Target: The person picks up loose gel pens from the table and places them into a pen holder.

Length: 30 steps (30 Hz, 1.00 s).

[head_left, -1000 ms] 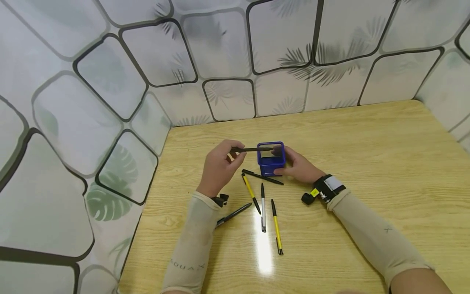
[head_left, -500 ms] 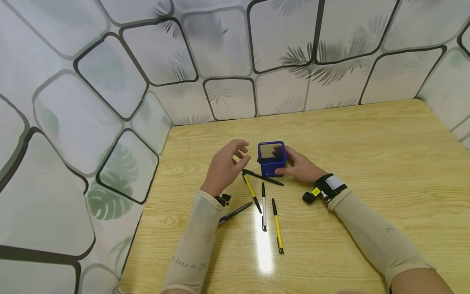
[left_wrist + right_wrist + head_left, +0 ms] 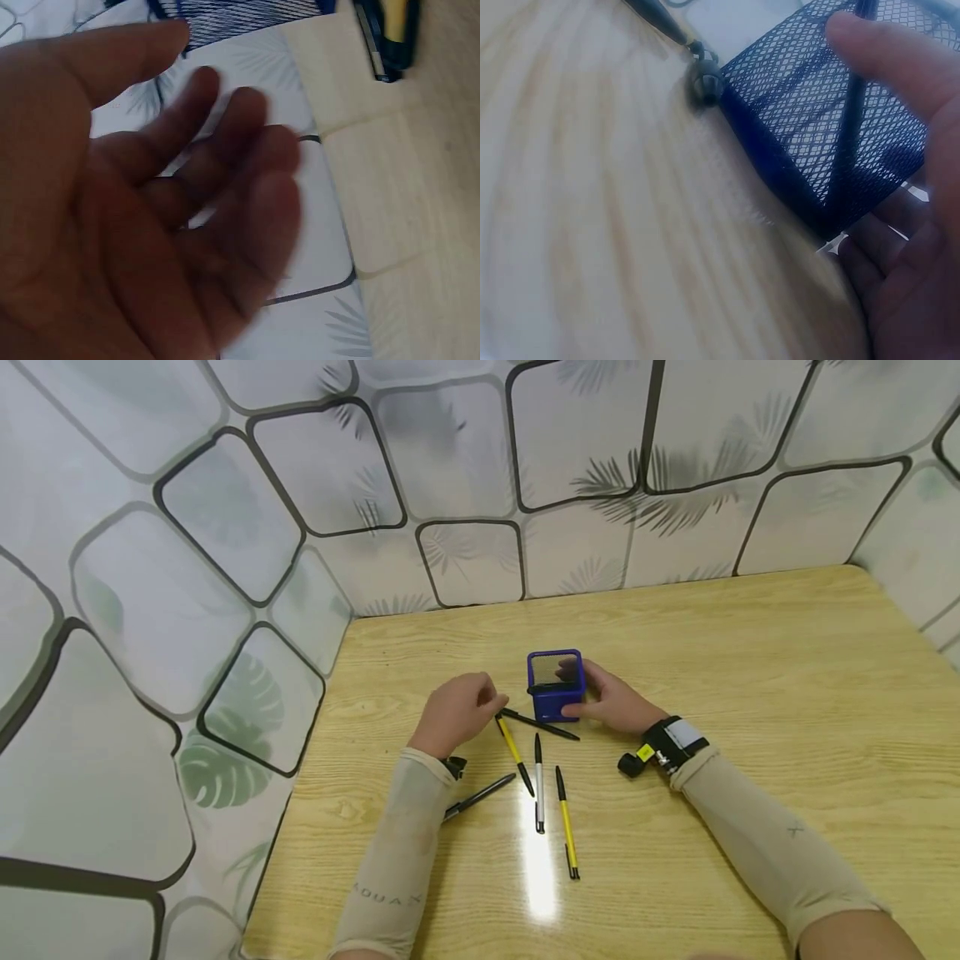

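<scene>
My right hand (image 3: 618, 700) grips a blue mesh pen holder (image 3: 557, 706), thumb on the near side and fingers round the far side. A black pen (image 3: 551, 688) slants inside it, its end at the left rim; it shows through the mesh (image 3: 795, 127) in the right wrist view. Left of the holder, my left hand (image 3: 457, 714) hovers with fingers loosely bent and nothing between them in the left wrist view. Its fingertips are close to the ends of a black pen (image 3: 540, 724) and a yellow pen (image 3: 514, 752) on the table.
A white pen (image 3: 538, 785) and another yellow pen (image 3: 567, 827) lie nearer on the wooden table (image 3: 750, 693). A dark pen (image 3: 480, 796) lies beside the left forearm, partly behind it. Patterned walls (image 3: 465, 468) stand behind and at the left.
The left hand let go of a black pen, which dropped into the holder. That hand then moved down toward the pens on the table. The right hand stayed on the holder.
</scene>
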Available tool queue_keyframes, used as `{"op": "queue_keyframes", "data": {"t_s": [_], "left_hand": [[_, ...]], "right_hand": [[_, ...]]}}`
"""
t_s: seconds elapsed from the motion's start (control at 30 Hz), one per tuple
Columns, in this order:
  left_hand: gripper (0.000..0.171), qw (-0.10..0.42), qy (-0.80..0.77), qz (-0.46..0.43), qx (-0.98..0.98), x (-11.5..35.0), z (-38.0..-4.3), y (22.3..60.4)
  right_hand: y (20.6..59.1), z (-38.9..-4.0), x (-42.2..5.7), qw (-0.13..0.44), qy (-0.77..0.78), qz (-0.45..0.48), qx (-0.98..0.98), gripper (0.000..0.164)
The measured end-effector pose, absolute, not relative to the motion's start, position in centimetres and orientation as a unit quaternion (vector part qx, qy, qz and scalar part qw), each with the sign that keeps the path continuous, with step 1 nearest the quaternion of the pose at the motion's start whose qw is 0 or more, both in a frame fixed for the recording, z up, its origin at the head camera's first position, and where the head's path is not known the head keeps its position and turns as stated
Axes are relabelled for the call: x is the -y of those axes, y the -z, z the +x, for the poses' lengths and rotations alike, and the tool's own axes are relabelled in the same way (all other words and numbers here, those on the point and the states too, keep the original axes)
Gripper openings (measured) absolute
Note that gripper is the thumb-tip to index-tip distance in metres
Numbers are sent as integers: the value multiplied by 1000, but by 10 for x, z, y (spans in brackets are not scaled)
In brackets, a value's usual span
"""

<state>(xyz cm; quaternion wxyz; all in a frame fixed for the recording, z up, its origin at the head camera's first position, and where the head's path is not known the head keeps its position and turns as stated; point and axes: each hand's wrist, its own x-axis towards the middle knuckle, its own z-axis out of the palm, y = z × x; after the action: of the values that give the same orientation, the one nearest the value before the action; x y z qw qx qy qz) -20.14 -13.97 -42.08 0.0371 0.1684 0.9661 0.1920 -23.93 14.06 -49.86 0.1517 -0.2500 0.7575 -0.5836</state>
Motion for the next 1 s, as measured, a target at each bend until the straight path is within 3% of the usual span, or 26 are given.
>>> {"op": "queue_keyframes", "data": {"t_s": [0.13, 0.2, 0.5, 1.0], "left_hand": [[41, 157, -141, 108, -971, 142, -200, 430], [42, 185, -133, 91, -969, 142, -199, 432], [56, 206, -110, 51, -971, 130, -200, 448], [50, 221, -204, 102, -948, 148, -211, 469]], "right_hand": [[510, -244, -141, 150, 580, -247, -762, 81], [515, -247, -141, 150, 577, -247, -764, 81], [516, -247, -142, 147, 581, -243, -763, 82], [520, -250, -145, 161, 580, -236, -763, 81]]}}
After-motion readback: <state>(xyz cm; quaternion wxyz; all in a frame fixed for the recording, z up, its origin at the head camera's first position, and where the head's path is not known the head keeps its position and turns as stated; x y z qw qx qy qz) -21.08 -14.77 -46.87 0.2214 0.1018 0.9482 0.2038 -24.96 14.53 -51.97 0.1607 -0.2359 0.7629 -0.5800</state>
